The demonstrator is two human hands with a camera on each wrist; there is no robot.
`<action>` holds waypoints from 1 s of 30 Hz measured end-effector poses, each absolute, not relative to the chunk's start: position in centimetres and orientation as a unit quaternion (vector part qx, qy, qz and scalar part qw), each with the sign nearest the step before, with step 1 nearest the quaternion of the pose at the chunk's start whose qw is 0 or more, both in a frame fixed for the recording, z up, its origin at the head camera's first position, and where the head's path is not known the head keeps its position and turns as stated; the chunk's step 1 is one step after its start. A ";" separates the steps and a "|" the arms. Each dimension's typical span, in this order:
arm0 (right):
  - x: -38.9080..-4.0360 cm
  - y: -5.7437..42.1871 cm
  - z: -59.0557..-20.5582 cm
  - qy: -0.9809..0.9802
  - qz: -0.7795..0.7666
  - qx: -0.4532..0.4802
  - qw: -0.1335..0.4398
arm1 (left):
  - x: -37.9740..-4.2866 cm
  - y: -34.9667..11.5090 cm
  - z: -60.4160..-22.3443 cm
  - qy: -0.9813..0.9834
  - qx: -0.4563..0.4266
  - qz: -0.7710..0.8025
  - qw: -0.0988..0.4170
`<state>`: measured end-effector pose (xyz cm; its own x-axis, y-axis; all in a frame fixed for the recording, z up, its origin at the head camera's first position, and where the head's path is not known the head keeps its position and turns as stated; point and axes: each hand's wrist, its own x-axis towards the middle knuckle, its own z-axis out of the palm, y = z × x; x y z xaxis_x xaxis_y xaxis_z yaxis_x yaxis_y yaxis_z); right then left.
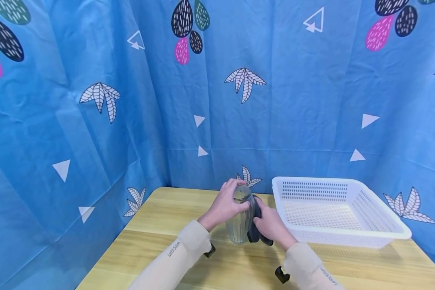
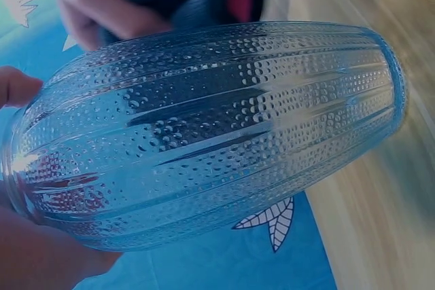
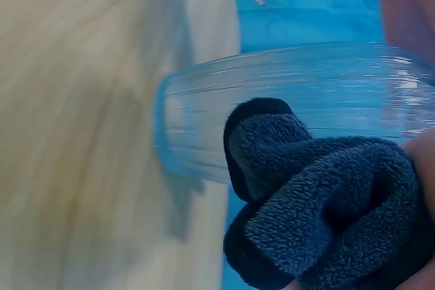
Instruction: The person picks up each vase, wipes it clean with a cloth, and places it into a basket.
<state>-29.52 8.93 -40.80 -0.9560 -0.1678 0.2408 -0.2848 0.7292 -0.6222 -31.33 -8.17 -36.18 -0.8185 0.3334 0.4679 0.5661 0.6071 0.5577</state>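
A clear ribbed glass vase [image 1: 238,225] with a bumpy, dotted surface stands near the middle of the table. Its neck is gripped by my left hand [image 1: 226,205], thumb on the near side and fingers round the far side. My right hand [image 1: 272,223] holds a bunched dark grey cloth [image 1: 255,225] against the vase's right side. Fuzzy folds and a black edging of the cloth [image 3: 340,202] show in the right wrist view, overlapping the glass. In the left wrist view the vase [image 2: 217,134] fills the middle, with the cloth behind it.
A white perforated plastic basket [image 1: 340,237] stands on the right of the wooden table [image 1: 130,257]. Behind and to the left hangs a blue patterned curtain [image 1: 217,100], close to the table's back edge.
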 end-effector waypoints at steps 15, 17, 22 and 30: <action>-29.7 8.8 -43.7 -0.927 0.351 0.127 0.018 | -31.1 -8.2 -36.4 -0.887 -0.232 -0.371 0.149; -29.7 8.8 -43.3 -0.924 0.362 0.118 0.032 | -31.1 -8.2 -36.5 -0.887 -0.227 -0.374 0.148; -29.5 9.0 -41.5 -0.912 0.387 0.101 0.089 | -31.2 -8.1 -36.4 -0.895 -0.224 -0.349 0.167; -28.8 9.5 -38.5 -0.886 0.412 0.112 0.181 | -30.8 -8.3 -35.8 -0.897 -0.217 -0.350 0.159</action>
